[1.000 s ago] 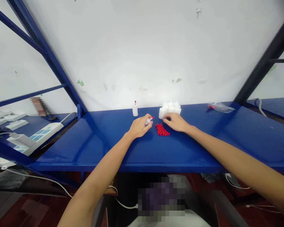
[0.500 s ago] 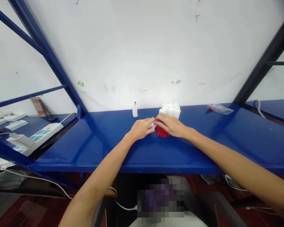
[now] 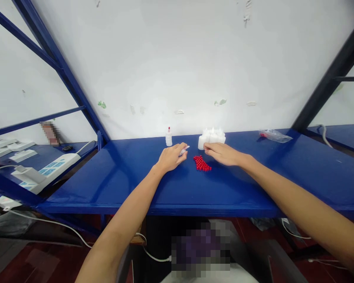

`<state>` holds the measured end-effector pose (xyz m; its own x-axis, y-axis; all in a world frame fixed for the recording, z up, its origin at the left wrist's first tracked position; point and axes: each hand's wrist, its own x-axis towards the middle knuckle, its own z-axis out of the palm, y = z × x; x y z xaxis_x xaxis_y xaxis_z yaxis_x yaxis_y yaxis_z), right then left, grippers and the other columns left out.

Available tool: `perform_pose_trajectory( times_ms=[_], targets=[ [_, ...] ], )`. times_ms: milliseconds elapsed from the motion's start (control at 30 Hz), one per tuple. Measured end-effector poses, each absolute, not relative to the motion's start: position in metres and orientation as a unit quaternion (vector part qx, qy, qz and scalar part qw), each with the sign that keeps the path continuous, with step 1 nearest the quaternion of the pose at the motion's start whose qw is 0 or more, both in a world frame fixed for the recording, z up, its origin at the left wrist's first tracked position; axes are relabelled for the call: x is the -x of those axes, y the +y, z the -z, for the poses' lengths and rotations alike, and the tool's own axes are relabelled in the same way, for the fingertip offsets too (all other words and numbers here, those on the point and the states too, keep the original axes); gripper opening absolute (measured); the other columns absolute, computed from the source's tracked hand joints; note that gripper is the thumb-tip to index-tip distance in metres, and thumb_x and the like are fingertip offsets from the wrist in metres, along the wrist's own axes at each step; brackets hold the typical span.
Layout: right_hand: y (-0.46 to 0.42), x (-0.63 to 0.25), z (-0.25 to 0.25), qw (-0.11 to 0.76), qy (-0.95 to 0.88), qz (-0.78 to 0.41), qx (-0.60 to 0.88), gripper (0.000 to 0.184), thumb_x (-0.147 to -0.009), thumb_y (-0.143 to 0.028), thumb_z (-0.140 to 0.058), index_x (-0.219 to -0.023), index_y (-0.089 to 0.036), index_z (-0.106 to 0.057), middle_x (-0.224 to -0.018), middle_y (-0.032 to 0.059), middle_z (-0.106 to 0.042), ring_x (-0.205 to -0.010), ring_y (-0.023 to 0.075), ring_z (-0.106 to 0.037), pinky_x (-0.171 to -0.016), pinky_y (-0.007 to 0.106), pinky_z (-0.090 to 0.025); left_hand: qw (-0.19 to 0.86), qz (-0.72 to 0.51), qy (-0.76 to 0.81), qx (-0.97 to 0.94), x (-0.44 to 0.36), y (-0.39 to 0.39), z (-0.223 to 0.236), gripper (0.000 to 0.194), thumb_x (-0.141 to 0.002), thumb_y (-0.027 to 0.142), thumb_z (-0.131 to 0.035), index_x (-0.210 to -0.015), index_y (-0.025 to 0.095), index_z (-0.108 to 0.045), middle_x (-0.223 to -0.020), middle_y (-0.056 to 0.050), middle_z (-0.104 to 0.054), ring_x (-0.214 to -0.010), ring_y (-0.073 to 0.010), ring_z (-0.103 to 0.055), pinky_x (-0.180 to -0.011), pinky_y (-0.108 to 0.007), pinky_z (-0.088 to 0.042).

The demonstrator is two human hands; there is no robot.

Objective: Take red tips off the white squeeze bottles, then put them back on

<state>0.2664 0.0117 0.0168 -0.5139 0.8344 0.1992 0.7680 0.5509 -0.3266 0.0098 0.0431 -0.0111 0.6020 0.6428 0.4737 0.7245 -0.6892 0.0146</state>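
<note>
Inside the left hand [image 3: 168, 158], fingers closed on a small white bottle [image 3: 182, 152] — nozzle tilted up, no red tip visible. Judged step: bottle steadied between the hands. Just beyond, red pieces [image 3: 202, 164] lie loose; past them, right hand [image 3: 224, 154], fingers curled, contents cannot be told, near clustered white bottles [image 3: 214, 136]. Work at the nozzle would call for firm support — fine alignment.

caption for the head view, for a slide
Left hand grips a small white bottle beside red caps; right hand is near white bottles.
</note>
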Motion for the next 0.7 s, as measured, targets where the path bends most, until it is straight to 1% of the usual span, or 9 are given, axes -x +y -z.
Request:
perform_pose_trajectory(
  times_ms=[100, 267, 367, 500, 700],
  targets=[
    [0.012, -0.268, -0.015, 0.088, -0.866, -0.092, 0.483, 0.014, -0.093, -0.029, -0.036, -0.087, -0.021, -0.045, -0.084, 0.0066, -0.06, -0.073, 0.0191, -0.052, -0.065, 0.031, -0.034, 0.072, 0.235, -0.39, 0.887, -0.009, 0.043, 0.011, 0.029, -0.098, 0.036, -0.039, -0.12, 0.023, -0.052, -0.103, -0.004, -0.07, -0.084, -0.0196, -0.067, -0.07, -0.027, -0.046],
    [0.017, -0.265, -0.007, 0.05, -0.884, -0.079, 0.458, 0.013, -0.092, -0.031, -0.039, -0.089, -0.021, -0.046, -0.085, 0.0067, -0.062, -0.074, 0.0195, -0.054, -0.064, 0.03, -0.033, 0.05, 0.237, -0.401, 0.883, -0.009, 0.043, 0.011, 0.029, -0.097, 0.037, -0.039, -0.119, 0.024, -0.053, -0.101, -0.004, -0.071, -0.085, -0.0202, -0.067, -0.071, -0.028, -0.046],
    [0.019, -0.264, -0.004, 0.044, -0.883, -0.077, 0.461, 0.011, -0.091, -0.03, -0.042, -0.089, -0.02, -0.048, -0.087, 0.0069, -0.063, -0.076, 0.0197, -0.055, -0.064, 0.029, -0.033, 0.039, 0.235, -0.407, 0.882, -0.009, 0.043, 0.01, 0.029, -0.097, 0.038, -0.039, -0.118, 0.024, -0.054, -0.101, -0.004, -0.071, -0.085, -0.0202, -0.067, -0.071, -0.028, -0.046],
    [0.02, -0.264, -0.003, 0.05, -0.871, -0.092, 0.48, 0.01, -0.088, -0.028, -0.046, -0.089, -0.02, -0.051, -0.085, 0.0068, -0.064, -0.075, 0.0195, -0.055, -0.063, 0.029, -0.033, 0.032, 0.23, -0.412, 0.881, -0.009, 0.043, 0.009, 0.029, -0.097, 0.039, -0.039, -0.117, 0.024, -0.054, -0.099, -0.004, -0.071, -0.084, -0.0201, -0.067, -0.071, -0.028, -0.046],
    [0.024, -0.266, 0.002, 0.087, -0.874, -0.099, 0.467, 0.011, -0.089, -0.028, -0.047, -0.091, -0.02, -0.054, -0.079, 0.0055, -0.063, -0.07, 0.0187, -0.055, -0.061, 0.029, -0.033, 0.025, 0.238, -0.409, 0.881, -0.008, 0.044, 0.011, 0.028, -0.097, 0.038, -0.039, -0.116, 0.024, -0.054, -0.095, -0.003, -0.071, -0.082, -0.0204, -0.067, -0.07, -0.028, -0.046]
  ],
)
